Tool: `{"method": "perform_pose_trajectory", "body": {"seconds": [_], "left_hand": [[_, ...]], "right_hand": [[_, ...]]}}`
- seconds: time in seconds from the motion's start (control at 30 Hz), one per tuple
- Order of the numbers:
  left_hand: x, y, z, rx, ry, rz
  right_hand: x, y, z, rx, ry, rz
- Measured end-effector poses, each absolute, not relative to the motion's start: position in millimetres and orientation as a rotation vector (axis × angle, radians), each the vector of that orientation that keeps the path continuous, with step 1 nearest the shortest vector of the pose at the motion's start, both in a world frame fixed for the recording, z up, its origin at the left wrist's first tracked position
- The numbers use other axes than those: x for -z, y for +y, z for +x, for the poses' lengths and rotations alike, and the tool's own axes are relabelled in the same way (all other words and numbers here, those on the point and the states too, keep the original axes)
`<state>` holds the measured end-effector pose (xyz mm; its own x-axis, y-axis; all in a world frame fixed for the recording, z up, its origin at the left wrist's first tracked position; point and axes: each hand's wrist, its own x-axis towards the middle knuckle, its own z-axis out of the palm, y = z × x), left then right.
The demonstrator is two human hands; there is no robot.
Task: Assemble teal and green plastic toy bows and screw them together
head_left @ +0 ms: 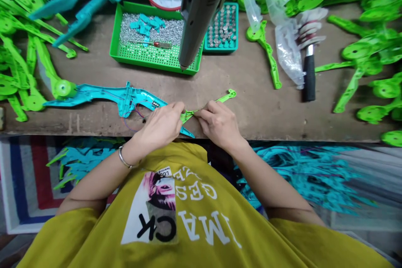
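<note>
A thin green plastic part (189, 115) lies between my two hands, its hooked end sticking out past the right one. My left hand (165, 121) has its fingers closed on the near end of this part, above a blue bow-shaped shell (103, 94). My right hand (218, 124) pinches the green part near its middle. The blue shell lies open side up on the table, with thin wires and a small spring inside, and its right tip shows below my left hand. A round green piece (64, 88) touches its left end.
A green basket (157, 65) holds screws, blue pieces and a screwdriver (161, 45). Beside it are a teal tray (221, 50) of small round parts and a grey overhead tool (201, 12). A hammer (309, 73) lies right; green parts (358, 52) pile at both sides.
</note>
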<state>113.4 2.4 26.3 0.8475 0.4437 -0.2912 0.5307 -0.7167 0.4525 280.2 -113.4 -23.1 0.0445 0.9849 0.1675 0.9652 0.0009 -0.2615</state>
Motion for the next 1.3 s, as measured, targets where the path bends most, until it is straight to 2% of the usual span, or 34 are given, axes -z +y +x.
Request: {"method": "perform_pose_trajectory", "body": {"seconds": [0.43, 0.67, 1.03, 1.3], "left_hand": [[-14.4, 5.3, 125.5, 0.127, 0.742, 2.724], [-18.0, -6.6, 133.3, 0.208, 0.835, 2.754], [-1.3, 2.6, 122.2, 0.062, 0.884, 2.562], [-12.5, -8.1, 131.1, 0.196, 0.888, 2.671]], "right_hand": [[23.3, -113.1, 281.5, -0.118, -1.973, -2.037], [24.9, -114.5, 282.7, -0.089, -1.998, -2.028], [26.3, -114.8, 282.4, -0.102, -1.957, -2.020], [24.9, -114.5, 282.5, -0.037, -1.981, -1.993]]}}
